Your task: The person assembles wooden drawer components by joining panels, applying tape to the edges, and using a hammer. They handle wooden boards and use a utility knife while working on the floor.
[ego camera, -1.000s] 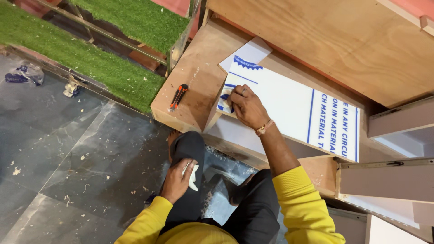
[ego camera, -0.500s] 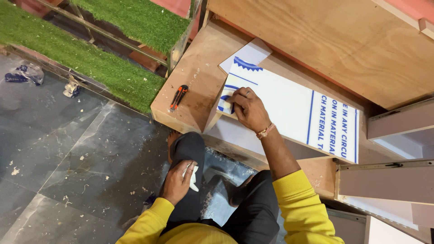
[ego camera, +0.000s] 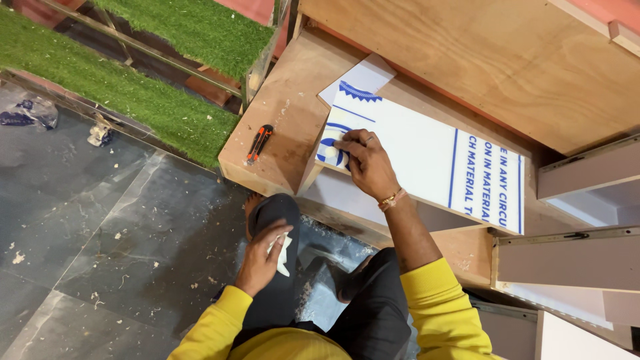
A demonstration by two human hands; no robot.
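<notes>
Your right hand [ego camera: 365, 163] is flat on the left end of the white laminate-faced panel with blue print [ego camera: 427, 163], fingers together and bent, tips pressing on a small pale lump [ego camera: 329, 152] at the panel's corner. Can't tell what the lump is, or whether it's pinched or just pushed down. A thin bracelet [ego camera: 392, 199] sits on that wrist.

The panel lies angled across the plywood cabinet frame [ego camera: 460, 60], its left end over the gap beside the flat plywood board [ego camera: 283, 123], its right end running toward the grey drawer fronts [ego camera: 573, 257]. A loose white sheet corner [ego camera: 360, 79] sticks out from under the panel's top left edge.

Your left hand [ego camera: 261, 257] rests on your knee in dark trousers [ego camera: 277, 213], fingers curled closed around a crumpled white scrap [ego camera: 283, 252], paper or cloth, can't tell which.

An orange and black utility knife [ego camera: 259, 143] lies on the plywood board, just left of the panel, well apart from both hands.

Dark stone tile floor [ego camera: 100, 233] below, scattered with wood chips and dust. Green artificial turf strips [ego camera: 127, 100] along the top left, and a crumpled plastic bag [ego camera: 30, 112] on the floor by the turf edge.
</notes>
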